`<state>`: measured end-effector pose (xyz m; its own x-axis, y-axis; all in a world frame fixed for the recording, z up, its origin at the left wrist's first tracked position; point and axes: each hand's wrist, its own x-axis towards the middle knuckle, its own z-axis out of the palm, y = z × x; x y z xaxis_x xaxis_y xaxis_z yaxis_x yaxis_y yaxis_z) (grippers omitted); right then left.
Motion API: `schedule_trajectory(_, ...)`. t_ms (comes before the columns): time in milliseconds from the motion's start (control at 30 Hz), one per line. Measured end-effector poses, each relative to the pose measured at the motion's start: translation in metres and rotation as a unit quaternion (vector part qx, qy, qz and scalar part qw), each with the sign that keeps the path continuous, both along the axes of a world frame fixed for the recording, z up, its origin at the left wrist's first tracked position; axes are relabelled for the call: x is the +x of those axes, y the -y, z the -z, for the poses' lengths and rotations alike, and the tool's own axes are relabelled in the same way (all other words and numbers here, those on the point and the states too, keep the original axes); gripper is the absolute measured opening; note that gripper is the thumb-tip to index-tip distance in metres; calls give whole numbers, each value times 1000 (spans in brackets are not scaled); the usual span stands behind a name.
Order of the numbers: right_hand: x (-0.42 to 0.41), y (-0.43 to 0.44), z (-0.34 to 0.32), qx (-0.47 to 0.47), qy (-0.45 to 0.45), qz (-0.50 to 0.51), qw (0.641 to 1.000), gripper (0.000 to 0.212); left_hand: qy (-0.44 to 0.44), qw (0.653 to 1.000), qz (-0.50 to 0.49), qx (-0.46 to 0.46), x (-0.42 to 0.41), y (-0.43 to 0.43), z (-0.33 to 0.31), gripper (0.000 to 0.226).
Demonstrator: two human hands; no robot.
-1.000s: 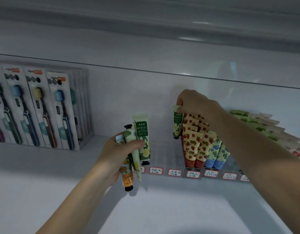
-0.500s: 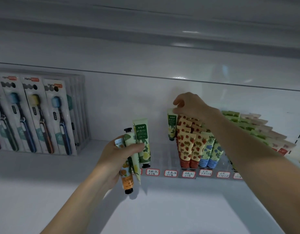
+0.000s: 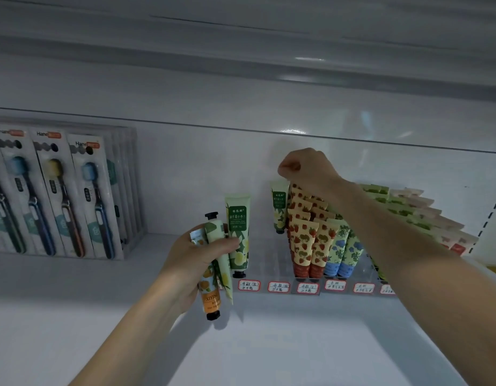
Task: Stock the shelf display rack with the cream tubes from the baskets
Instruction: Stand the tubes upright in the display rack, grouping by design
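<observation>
Left hand (image 3: pixel 191 263), right hand (image 3: pixel 305 171): seemingly bare.

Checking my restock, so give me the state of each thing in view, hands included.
Left hand: grips an orange tube and a pale tube.
Right hand: fingers curled over the racked green tube; grip unclear.
Front green tube: upright, cap down, behind the thumb.
Strawberry tubes: racked, caps down.
Toothbrush packs: upright.
</observation>
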<state>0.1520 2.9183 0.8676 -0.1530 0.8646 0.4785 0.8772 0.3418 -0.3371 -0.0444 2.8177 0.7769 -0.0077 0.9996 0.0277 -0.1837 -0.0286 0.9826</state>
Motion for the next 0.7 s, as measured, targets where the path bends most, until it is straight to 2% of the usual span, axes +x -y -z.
schedule_trajectory(67,-10,16,-1,-22,-46,-46,998,25,6,1000,2,2,1,0,-1,9)
schedule_trajectory(167,-23,43,1,-132,-76,-140,978,34,6,1000,5,11,4,-1,-4,10)
schedule_trajectory(267,-26,54,7,-192,-108,-189,957,19,-3,1000,14,21,8,-3,-6,13)
schedule_trajectory(367,-20,56,7,-190,-193,-201,941,7,1,999,21,30,10,-2,-7,17)
schedule_trajectory(567,-8,55,-1,-227,-320,-192,899,6,-18,998,32,43,11,4,-2,12)
schedule_trajectory(700,-8,48,-2,-162,-283,-158,932,8,6,1000,3,31,9,-2,0,8)
